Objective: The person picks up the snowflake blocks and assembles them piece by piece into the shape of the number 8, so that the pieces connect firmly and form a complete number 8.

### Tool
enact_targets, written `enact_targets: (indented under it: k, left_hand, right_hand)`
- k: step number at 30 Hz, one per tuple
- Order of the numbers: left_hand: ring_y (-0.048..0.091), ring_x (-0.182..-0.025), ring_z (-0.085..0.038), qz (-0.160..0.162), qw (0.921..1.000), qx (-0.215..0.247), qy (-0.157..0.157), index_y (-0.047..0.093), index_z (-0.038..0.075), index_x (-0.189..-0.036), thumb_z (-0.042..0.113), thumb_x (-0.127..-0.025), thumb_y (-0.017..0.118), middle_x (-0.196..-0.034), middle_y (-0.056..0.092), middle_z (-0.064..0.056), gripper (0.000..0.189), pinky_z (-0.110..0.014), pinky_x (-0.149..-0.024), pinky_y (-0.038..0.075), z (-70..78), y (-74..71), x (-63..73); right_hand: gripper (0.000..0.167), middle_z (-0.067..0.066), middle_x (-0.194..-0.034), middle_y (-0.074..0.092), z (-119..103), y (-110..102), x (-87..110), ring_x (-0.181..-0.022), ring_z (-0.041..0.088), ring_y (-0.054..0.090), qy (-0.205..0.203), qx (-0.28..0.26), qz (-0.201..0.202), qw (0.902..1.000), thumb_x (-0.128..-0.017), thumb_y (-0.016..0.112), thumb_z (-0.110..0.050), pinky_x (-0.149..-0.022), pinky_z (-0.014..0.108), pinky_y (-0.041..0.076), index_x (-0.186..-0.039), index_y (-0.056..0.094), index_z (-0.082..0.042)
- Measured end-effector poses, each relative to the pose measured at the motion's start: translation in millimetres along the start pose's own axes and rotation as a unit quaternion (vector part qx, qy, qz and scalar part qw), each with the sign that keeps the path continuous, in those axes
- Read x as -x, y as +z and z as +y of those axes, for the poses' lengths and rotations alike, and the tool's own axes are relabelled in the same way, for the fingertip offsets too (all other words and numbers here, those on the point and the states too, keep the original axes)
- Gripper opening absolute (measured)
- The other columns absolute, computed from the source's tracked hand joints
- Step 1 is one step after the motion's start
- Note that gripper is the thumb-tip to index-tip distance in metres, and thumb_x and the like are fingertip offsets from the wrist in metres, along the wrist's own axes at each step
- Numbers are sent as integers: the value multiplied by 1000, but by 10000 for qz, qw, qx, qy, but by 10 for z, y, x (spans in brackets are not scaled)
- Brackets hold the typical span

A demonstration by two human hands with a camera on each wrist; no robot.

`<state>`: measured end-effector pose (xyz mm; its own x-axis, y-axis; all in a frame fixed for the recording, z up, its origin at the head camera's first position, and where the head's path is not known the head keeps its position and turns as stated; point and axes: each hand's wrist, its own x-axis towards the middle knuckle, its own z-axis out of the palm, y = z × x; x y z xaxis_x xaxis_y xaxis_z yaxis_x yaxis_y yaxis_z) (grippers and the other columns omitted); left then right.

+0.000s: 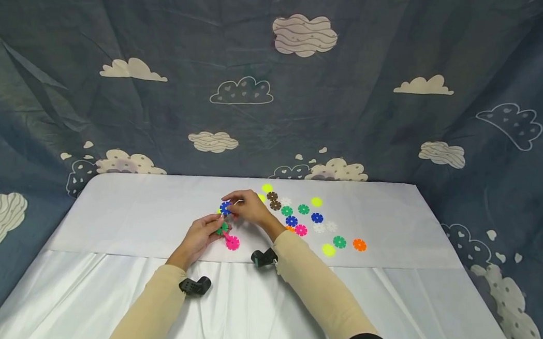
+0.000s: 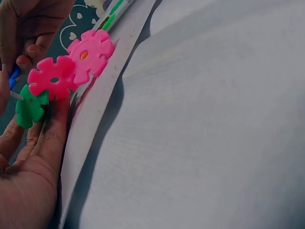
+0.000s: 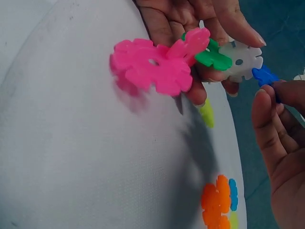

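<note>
In the right wrist view, a joined chain of notched flower-shaped plastic discs runs from two pink discs point(image 3: 157, 64) through a green disc point(image 3: 214, 58) to a white disc point(image 3: 239, 62). My left hand point(image 1: 202, 233) holds this chain near its green and white discs. Between thumb and fingertips, my right hand point(image 1: 250, 207) pinches a blue disc point(image 3: 265, 76) at the white disc's edge. Whether their slots are engaged I cannot tell. From the left wrist view, the pink discs point(image 2: 55, 78) stick out past the left fingers, and the right hand partly hides the blue disc.
Loose discs lie on the white-covered table point(image 1: 139, 214) to the right of the hands, among them a brown disc point(image 1: 276, 205), an orange disc point(image 1: 359, 245) and a yellow disc point(image 1: 329, 250). A dark cloud-patterned cloth point(image 1: 342, 108) hangs behind the table.
</note>
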<state>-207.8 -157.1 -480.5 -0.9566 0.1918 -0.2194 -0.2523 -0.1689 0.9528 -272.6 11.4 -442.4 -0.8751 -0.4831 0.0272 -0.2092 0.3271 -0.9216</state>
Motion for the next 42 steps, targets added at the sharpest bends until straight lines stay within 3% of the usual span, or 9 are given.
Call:
enact_targets:
  k: [9,16,22,31,37,42]
  left_hand:
    - [65,-92,-9,-3,9996,-49,267,43,-17,-131,8,-101,49,-106,66,-5,40,-24,-83,54,-38,-5,-13]
    - [65,-85,-6,128,9991,-105,380,43,-21,-129,-1,-98,52,-99,68,-2,38,-23,-78,55,-55,-5,7]
    - [64,-80,-4,354,9980,-336,406,47,-22,-124,1,-97,53,-93,68,1,36,-20,-72,55,-65,13,-5]
    - [63,-78,-3,542,9967,-525,309,47,-21,-125,2,-98,52,-92,69,-3,36,-19,-71,54,-51,73,-7]
    - [63,-79,-3,641,9956,-632,240,48,-21,-125,2,-99,51,-100,69,-11,35,-20,-73,54,-37,99,1]
    - [63,-82,-5,644,9952,-707,224,49,-21,-124,1,-99,50,-108,67,-19,34,-19,-74,54,-31,107,13]
  right_hand:
    - [22,16,-90,70,-4,36,-7,-56,9,58,-194,276,91,9994,-89,65,1,-53,22,51,-111,69,4]
    - [19,15,-84,67,42,98,-20,-57,17,62,-6,-168,318,9994,-86,69,1,-54,24,53,-105,67,7]
    - [15,16,-87,71,50,143,2,-62,22,63,87,-219,467,9986,-85,70,1,-56,22,53,-99,72,6]
    - [15,18,-92,71,75,130,13,-63,8,59,58,-14,414,9991,-86,68,3,-58,18,51,-101,72,7]
    - [17,24,-93,70,82,137,1,-61,17,62,108,-375,240,9990,-88,64,8,-60,28,57,-104,69,11]
    - [18,26,-92,69,79,152,-7,-55,10,59,289,-550,224,9978,-88,63,9,-57,26,56,-104,68,13]
